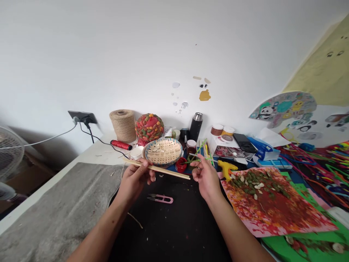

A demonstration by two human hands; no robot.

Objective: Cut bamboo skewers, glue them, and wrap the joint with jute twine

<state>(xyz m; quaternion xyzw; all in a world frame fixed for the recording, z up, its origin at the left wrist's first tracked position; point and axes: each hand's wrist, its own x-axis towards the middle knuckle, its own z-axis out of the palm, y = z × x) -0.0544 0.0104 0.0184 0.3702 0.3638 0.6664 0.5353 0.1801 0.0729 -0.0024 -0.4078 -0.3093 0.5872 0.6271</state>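
My left hand [137, 178] is closed round a thin wooden stick [163, 170] that runs level from left to right in front of me. My right hand [204, 174] is raised just past the stick's right end, fingers pinched on a thin green stick or wire [195, 158]. Behind both hands sits a small woven basket [163, 151] with pale bits in it. A pink thread snip [160, 198] lies on the black mat [174, 225] under my hands.
A jute twine spool [123, 124], red thread spool [120, 145], seed-covered ball [149, 127], black flask [196, 126], jars [222, 130] and yellow glue gun [226, 168] stand at the back. A red seed collage sheet [272, 203] lies right; grey cloth [68, 211] left; a fan [9, 153] far left.
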